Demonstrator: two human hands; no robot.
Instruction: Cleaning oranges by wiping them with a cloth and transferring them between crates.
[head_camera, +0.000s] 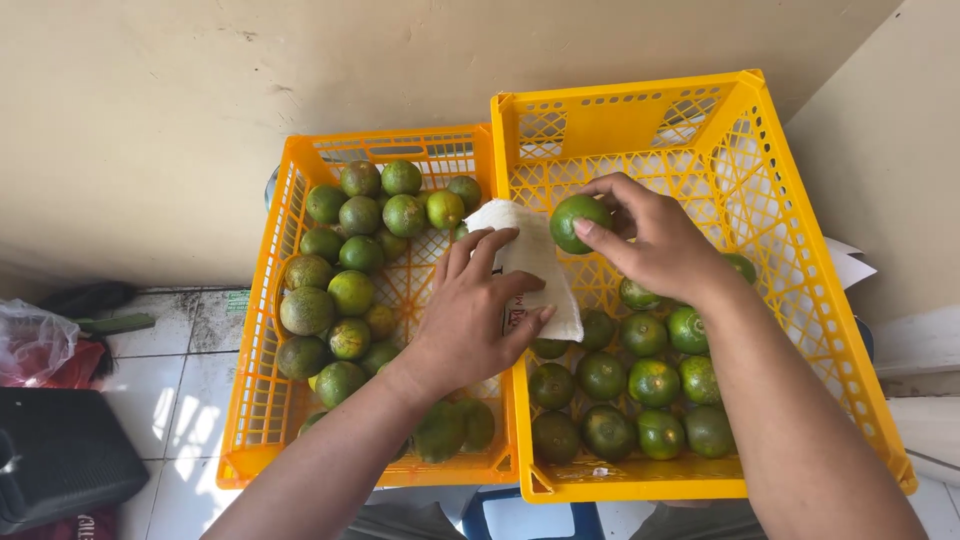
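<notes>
My left hand (478, 315) grips a white cloth (535, 262) over the wall between two yellow plastic crates. My right hand (655, 240) holds one green citrus fruit (577, 221) by its fingertips, right next to the cloth's upper edge, above the right crate (800, 270). The left crate (262, 340) holds several green, brown-blotched citrus fruits (345, 290). Several shinier green fruits (640, 385) lie in the near half of the right crate.
Both crates stand side by side against a beige wall. A black box (60, 455) and a clear plastic bag over something red (40, 345) lie on the white tiled floor at left. A blue and white object (530, 518) shows under the crates' near edge.
</notes>
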